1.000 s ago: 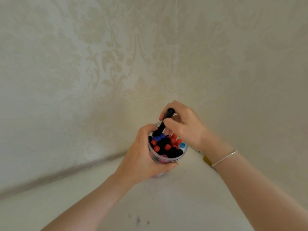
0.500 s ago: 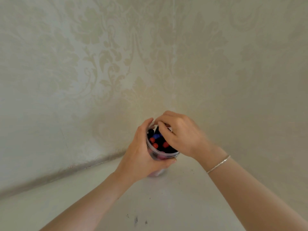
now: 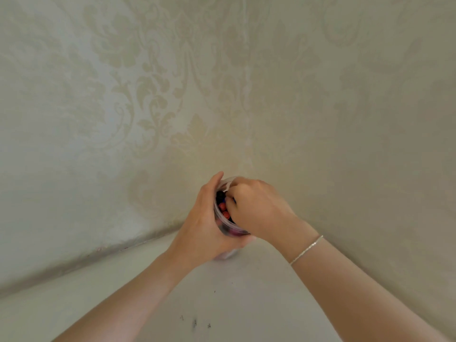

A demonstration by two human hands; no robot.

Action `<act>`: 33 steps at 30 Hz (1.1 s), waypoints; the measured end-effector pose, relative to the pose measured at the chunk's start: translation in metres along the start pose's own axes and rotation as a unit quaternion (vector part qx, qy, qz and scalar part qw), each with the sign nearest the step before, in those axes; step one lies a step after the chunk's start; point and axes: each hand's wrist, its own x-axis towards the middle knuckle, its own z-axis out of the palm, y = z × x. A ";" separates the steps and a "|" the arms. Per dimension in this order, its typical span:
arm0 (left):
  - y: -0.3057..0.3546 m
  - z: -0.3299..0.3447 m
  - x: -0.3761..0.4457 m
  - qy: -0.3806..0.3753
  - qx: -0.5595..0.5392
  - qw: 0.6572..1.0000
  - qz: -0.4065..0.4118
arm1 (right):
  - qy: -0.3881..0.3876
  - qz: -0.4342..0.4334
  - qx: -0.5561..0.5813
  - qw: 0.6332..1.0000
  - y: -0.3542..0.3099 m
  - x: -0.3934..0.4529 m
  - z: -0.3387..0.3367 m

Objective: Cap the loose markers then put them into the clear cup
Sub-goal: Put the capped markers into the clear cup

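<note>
Right now my left hand (image 3: 204, 225) is wrapped around the side of the clear cup (image 3: 223, 224), which stands on the white table (image 3: 246, 292) just below the middle of the frame, by the wall corner. My right hand (image 3: 256, 208) lies over the cup's top with fingers curled down among the markers (image 3: 223, 208); I cannot tell if it holds one.
</note>
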 end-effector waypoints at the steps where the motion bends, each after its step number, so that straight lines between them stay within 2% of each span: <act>1: 0.001 0.000 0.000 -0.001 -0.001 1.000 0.004 | -0.010 0.004 0.007 1.000 -0.001 -0.001 0.000; 3: 0.003 0.001 0.000 0.002 0.006 1.000 0.019 | 0.002 0.000 0.017 1.000 0.001 -0.005 0.002; 4: 0.004 0.002 0.000 0.004 0.011 1.000 0.026 | 0.045 -0.018 0.030 0.998 0.002 -0.010 0.004; 6: 0.005 0.006 -0.001 0.010 0.019 0.999 0.027 | 0.201 -0.049 0.082 0.975 0.007 -0.019 0.004; 8: 0.007 0.009 -0.002 0.018 0.016 1.000 0.005 | 0.353 0.007 0.176 0.919 0.020 -0.029 0.001; 9: 0.008 0.011 -0.003 0.018 0.014 1.000 -0.003 | 0.363 0.073 0.214 0.904 0.030 -0.033 0.000; 10: 0.007 0.012 -0.004 0.014 0.013 1.000 -0.007 | 0.321 0.155 0.218 0.908 0.043 -0.037 0.001; 12: 0.006 0.012 -0.005 0.003 0.013 1.000 -0.008 | 0.077 0.281 0.079 0.953 0.066 -0.044 0.009; 13: 0.007 0.012 -0.005 -0.001 0.009 1.000 -0.008 | -0.042 0.304 0.020 0.951 0.073 -0.049 0.016; 14: 0.007 0.012 -0.005 -0.004 0.005 1.000 -0.008 | -0.130 0.315 -0.009 0.940 0.078 -0.054 0.025; 15: 0.007 0.012 -0.004 -0.005 0.006 1.000 -0.008 | -0.184 0.317 -0.023 0.930 0.080 -0.059 0.035; 17: 0.006 0.010 -0.004 -0.008 0.019 1.000 -0.004 | -0.220 0.307 -0.068 0.924 0.080 -0.067 0.054; 19: 0.006 0.005 -0.005 -0.013 0.032 0.999 0.002 | -0.211 0.288 -0.106 0.928 0.082 -0.069 0.068; 21: 0.006 -0.001 -0.005 -0.022 0.049 0.999 0.012 | -0.204 0.284 -0.088 0.933 0.083 -0.065 0.068; 23: 0.005 -0.006 -0.006 -0.022 0.058 0.998 0.024 | -0.148 0.295 0.014 0.944 0.084 -0.055 0.056; 25: 0.003 -0.009 -0.006 -0.018 0.057 0.998 0.031 | 0.008 0.292 0.159 0.943 0.078 -0.039 0.033; 27: 0.001 -0.010 -0.006 -0.017 0.053 0.998 0.023 | 0.207 0.248 0.281 0.904 0.065 -0.022 0.005; 29: 0.000 -0.011 -0.006 -0.018 0.052 0.998 0.015 | 0.342 0.173 0.361 0.850 0.047 -0.012 -0.022; 31: 0.000 -0.012 -0.006 -0.019 0.048 0.999 0.005 | 0.410 0.098 0.416 0.806 0.030 -0.006 -0.043; 33: 0.001 -0.012 -0.006 -0.020 0.047 0.999 -0.001 | 0.431 0.039 0.445 0.784 0.015 -0.004 -0.055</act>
